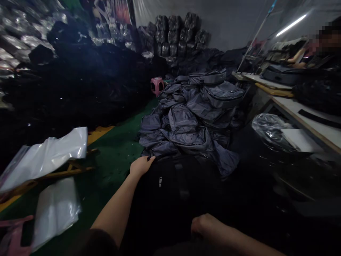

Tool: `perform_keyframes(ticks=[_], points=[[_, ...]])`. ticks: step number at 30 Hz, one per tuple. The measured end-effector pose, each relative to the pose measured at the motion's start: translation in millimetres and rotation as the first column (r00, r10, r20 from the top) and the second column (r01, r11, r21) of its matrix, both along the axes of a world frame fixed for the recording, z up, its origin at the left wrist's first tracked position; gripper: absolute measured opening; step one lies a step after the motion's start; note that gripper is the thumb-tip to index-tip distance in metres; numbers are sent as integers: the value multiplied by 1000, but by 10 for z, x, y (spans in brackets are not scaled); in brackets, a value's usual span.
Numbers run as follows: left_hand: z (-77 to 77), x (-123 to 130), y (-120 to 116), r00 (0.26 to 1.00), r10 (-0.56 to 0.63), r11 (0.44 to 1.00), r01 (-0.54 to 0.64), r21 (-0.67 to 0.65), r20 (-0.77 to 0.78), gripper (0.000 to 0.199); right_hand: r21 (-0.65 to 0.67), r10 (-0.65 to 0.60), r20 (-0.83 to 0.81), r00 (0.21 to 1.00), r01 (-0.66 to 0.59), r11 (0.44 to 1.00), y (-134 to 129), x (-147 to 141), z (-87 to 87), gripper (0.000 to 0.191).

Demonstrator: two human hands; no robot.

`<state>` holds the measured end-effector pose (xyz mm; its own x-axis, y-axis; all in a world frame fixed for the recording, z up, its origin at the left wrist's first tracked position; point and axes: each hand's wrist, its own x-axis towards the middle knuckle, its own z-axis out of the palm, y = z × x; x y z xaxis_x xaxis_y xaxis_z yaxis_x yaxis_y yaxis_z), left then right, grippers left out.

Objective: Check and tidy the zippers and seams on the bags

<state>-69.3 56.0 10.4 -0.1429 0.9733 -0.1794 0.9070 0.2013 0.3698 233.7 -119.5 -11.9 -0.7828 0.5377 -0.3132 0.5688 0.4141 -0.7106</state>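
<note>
In front of me lies a black bag [170, 206], dark and hard to make out, with a small silver zipper pull [160, 182] showing on it. My left hand [141, 166] is closed on the bag's far left edge, its thumb pressed along the top. Nearer to me, my right hand [205, 225] is curled over the dark fabric; its fingertips are hidden, so what it pinches does not show. Just beyond the black bag rises a heap of grey backpacks [183, 121].
Plastic sheets [57, 209] lie at left on the green floor [106, 167]. Pink stools [157, 86] stand far off and at lower left. A worktable [314, 117] runs along the right, with a person [301, 57] behind it. Dark piles line the left.
</note>
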Motion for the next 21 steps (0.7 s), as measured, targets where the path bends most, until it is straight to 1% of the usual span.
perform_keyframes(ticks=[2,3,4,5,6,7,9,10,11,12,13,14,16,18,21], points=[[175,43,-135,1000,-6,998,6,55,-1,57,-25,-67,-116,991,65,998,165,53,180,9],[280,65,-212,1000,-9,996,9,86,-1,57,12,-141,-182,973,146,989,285,62,310,8],[395,88,-291,1000,-11,993,11,116,-1,57,102,-217,-252,943,249,963,424,57,467,7],[518,114,-371,1000,-16,989,16,144,-3,57,185,-259,-326,909,330,926,579,35,646,8],[646,140,-450,1000,-23,985,23,173,-4,57,270,-260,-374,890,373,888,739,-2,839,11],[776,168,-528,1000,-31,979,30,204,-1,56,375,-224,-405,886,384,844,895,-54,1035,12],[1020,220,-683,998,-48,961,38,274,31,52,568,-128,-387,913,345,747,1159,-192,1391,19],[1125,242,-758,996,-59,951,38,308,60,49,642,-79,-347,935,298,706,1255,-270,1532,25],[1211,259,-828,993,-72,941,37,335,92,45,691,-13,-291,957,220,689,1324,-349,1640,30],[1278,270,-891,989,-83,935,34,353,125,42,713,50,-237,970,139,687,1367,-424,1715,32],[1324,274,-945,984,-91,932,31,361,151,40,713,112,-189,976,58,698,1389,-493,1759,34],[1351,271,-989,980,-94,933,26,358,173,41,694,166,-152,974,-14,720,1394,-551,1777,35],[1358,245,-1046,976,-81,939,7,343,202,46,634,228,-108,968,-110,766,1377,-638,1763,32],[1329,200,-1071,972,-68,940,-13,340,225,53,583,242,-79,967,-152,798,1355,-689,1721,27],[1263,106,-1092,958,-77,929,-32,370,276,57,536,222,-60,973,-156,830,1357,-727,1667,23]])
